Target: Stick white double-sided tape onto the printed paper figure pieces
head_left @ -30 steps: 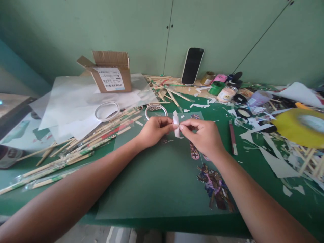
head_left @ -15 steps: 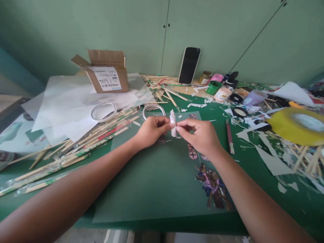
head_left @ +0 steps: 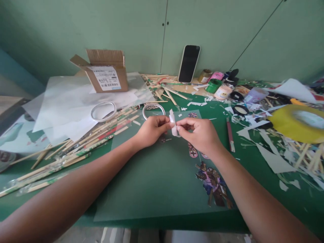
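My left hand (head_left: 151, 130) and my right hand (head_left: 199, 133) meet above a clear plastic sheet (head_left: 152, 175) on the green table (head_left: 253, 162). Both pinch a small white strip (head_left: 173, 122), like a piece of tape or paper, held upright between thumbs and forefingers. A coloured cut-out figure (head_left: 214, 184) lies on the sheet under my right forearm. A tape ring (head_left: 153, 108) lies just beyond my left hand.
Bundles of wooden sticks (head_left: 76, 148) lie at the left beside white paper sheets (head_left: 73, 104), another ring (head_left: 103, 111) and a cardboard box (head_left: 106, 71). A phone (head_left: 189, 63) leans on the wall. Paint jars (head_left: 219, 87), paper scraps, a red knife (head_left: 230, 133) and a yellow roll (head_left: 298, 123) crowd the right.
Both hands stay pinched on the white strip and have barely shifted; the view has drifted slightly.
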`<state>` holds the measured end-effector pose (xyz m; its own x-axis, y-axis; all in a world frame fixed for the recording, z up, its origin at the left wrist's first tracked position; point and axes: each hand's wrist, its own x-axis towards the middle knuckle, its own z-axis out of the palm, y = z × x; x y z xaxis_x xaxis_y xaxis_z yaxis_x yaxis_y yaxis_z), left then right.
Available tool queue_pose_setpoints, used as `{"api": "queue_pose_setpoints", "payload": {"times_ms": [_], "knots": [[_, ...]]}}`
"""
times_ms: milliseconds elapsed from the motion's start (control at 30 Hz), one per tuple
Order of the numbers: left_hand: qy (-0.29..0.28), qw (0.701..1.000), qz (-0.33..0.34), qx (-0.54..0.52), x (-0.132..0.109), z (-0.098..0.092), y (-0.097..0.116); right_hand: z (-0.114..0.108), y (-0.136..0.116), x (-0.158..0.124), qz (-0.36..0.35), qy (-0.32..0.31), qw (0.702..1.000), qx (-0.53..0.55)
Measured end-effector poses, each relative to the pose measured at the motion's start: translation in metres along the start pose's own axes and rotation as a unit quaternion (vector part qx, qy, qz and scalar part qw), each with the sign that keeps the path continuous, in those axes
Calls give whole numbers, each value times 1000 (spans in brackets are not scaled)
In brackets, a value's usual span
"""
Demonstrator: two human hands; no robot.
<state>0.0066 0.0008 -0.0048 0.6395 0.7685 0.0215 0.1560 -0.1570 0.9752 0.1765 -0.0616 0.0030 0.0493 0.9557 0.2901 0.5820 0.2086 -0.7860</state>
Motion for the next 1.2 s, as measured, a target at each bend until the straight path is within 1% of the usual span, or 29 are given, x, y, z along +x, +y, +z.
{"api": "queue_pose_setpoints", "payload": {"times_ms": [300, 533, 667, 967, 1133, 1200], "knots": [[-8, 1000, 9, -1, 1, 0, -1, -2, -1, 0, -6, -3, 1000, -4], [-2, 1000, 14, -16, 2, 0, -1, -1, 0, 0, -2, -3, 1000, 15], [-4, 1000, 28, -9, 3, -1, -1, 1, 2, 1, -6, 2, 1000, 6], [12, 999, 30, 3, 1, 2, 0, 1, 0, -3, -43, 12, 999, -30], [4, 999, 34, -3, 1, 1, -1, 3, 4, -1, -96, 36, 989, -104], [8, 999, 38, 1, 2, 1, -1, 3, 4, -1, -109, 36, 986, -120]]}}
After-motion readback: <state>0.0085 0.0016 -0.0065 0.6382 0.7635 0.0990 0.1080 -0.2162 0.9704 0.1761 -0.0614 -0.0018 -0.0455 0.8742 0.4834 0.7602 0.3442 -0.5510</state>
